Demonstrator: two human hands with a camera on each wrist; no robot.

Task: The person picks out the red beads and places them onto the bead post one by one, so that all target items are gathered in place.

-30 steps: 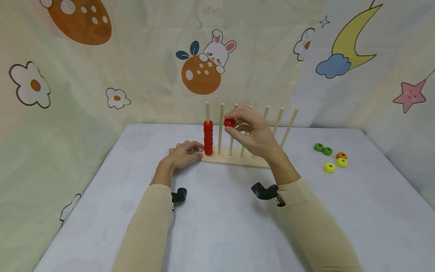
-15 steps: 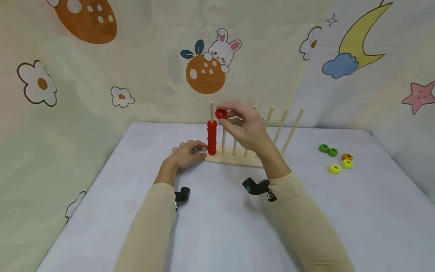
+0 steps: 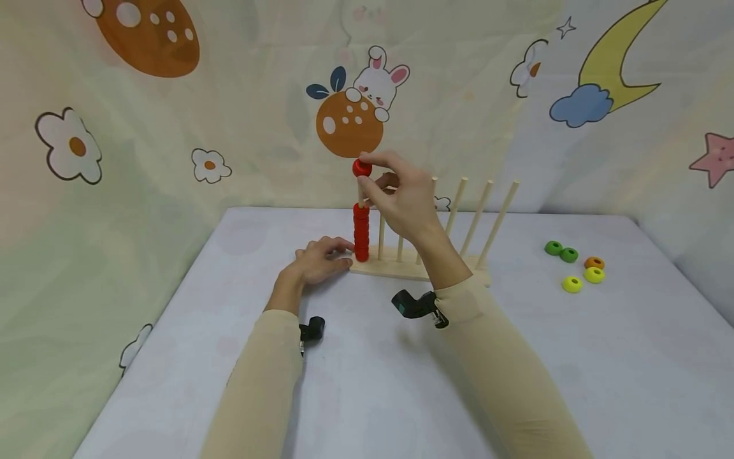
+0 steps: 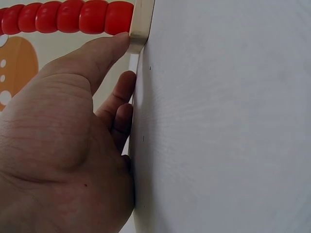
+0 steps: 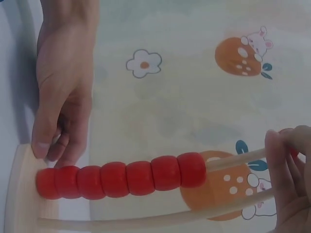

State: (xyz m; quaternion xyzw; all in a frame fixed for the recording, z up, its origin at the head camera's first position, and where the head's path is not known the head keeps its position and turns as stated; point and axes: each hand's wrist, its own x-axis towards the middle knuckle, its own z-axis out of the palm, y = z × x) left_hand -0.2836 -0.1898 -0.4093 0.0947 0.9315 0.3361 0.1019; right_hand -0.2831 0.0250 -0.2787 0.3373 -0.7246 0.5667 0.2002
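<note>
My right hand [image 3: 407,201] pinches a red bead [image 3: 362,167] between thumb and fingertips at the top of the leftmost peg. Below it, a stack of red beads [image 3: 361,233] fills the lower part of that peg, with bare wood showing between. The wooden peg rack has a flat base [image 3: 395,271] on the table. At its left end rests my left hand [image 3: 321,261], palm side low, with thumb tip against the base's edge. In the left wrist view the thumb [image 4: 104,53] meets the base [image 4: 141,29]. The right wrist view shows the held bead mostly hidden by fingers.
Several bare pegs [image 3: 476,217] stand to the right of the red stack, some behind my right hand. On the table's right lie two green beads [image 3: 569,255], an orange bead [image 3: 594,262] and two yellow beads [image 3: 572,284]. A printed cloth [image 3: 258,95] hangs behind.
My right hand has moved left and up with the red bead, from beside the second peg to the top of the leftmost peg. The left hand stays at the base's end.
</note>
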